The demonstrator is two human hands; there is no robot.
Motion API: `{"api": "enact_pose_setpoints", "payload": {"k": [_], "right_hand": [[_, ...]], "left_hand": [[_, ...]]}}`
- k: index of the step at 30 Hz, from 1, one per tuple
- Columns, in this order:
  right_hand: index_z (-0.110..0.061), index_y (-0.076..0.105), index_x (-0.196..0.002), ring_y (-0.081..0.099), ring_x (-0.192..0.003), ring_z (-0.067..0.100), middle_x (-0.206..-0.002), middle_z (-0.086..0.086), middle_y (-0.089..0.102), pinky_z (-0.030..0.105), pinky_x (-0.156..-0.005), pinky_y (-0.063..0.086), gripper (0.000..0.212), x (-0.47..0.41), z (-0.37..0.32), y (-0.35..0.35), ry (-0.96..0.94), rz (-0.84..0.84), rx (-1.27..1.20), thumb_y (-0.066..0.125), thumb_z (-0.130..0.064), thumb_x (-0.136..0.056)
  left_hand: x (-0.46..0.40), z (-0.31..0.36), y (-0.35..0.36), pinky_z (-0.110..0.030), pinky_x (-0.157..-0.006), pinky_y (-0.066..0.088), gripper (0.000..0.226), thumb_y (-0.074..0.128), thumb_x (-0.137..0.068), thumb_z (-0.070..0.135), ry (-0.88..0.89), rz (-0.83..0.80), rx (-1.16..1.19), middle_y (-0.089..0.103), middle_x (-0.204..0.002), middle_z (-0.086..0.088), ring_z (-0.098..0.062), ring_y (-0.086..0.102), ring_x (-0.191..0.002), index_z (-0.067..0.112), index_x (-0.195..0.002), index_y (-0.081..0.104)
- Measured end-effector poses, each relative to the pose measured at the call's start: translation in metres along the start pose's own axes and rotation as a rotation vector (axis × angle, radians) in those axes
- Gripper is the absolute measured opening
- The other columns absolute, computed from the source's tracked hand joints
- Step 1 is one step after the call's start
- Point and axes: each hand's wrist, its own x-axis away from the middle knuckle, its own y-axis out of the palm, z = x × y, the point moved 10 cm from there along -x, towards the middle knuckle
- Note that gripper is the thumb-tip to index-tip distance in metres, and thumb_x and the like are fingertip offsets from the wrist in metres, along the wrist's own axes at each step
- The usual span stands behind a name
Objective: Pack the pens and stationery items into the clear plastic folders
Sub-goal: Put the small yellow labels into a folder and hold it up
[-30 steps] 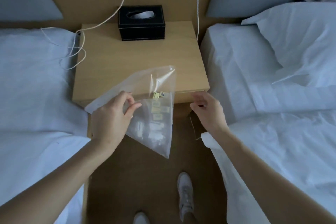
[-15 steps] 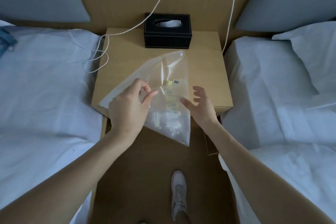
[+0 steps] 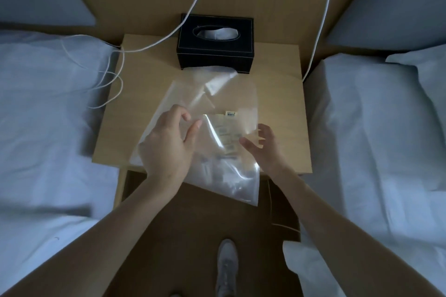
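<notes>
The clear plastic folder (image 3: 217,142) is held above the front edge of the nightstand (image 3: 277,94), its lower corner hanging past that edge; small labelled items are seen inside. It is pinched near its left side by the left hand (image 3: 166,144), thumb and fingers closed on the film. The right hand (image 3: 263,144) is spread, fingers apart, just touching the right edge. The mouth would best be parted evenly, the slippery film being kept taut. A tissue box (image 3: 215,43) is set at the back edge.
</notes>
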Motion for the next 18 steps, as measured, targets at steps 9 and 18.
{"api": "enact_pose_setpoints", "payload": {"k": [9,18], "right_hand": [[-0.007,0.050,-0.127,0.060,-0.089,0.018,-0.105,0.006,0.066,0.019,-0.062,0.044,0.043,-0.028,0.025,-0.023,0.101,0.178,-0.038,0.066,-0.014,-0.087],[-0.017,0.065,-0.079,0.060,-0.068,0.022,-0.072,0.001,0.066,0.037,-0.068,0.050,0.017,-0.049,0.043,-0.037,0.077,0.268,-0.136,0.063,0.000,-0.084]], "left_hand": [[-0.023,-0.054,0.054,-0.044,-0.088,0.044,0.055,0.057,-0.092,0.032,-0.035,-0.299,-0.167,0.047,-0.134,-0.010,-0.031,0.046,-0.121,0.019,-0.141,0.036],[-0.063,-0.153,0.095,-0.037,-0.103,0.031,0.058,0.050,-0.098,0.026,-0.410,-0.427,0.020,0.031,-0.146,-0.020,-0.035,0.037,-0.130,0.007,-0.147,0.024]]}}
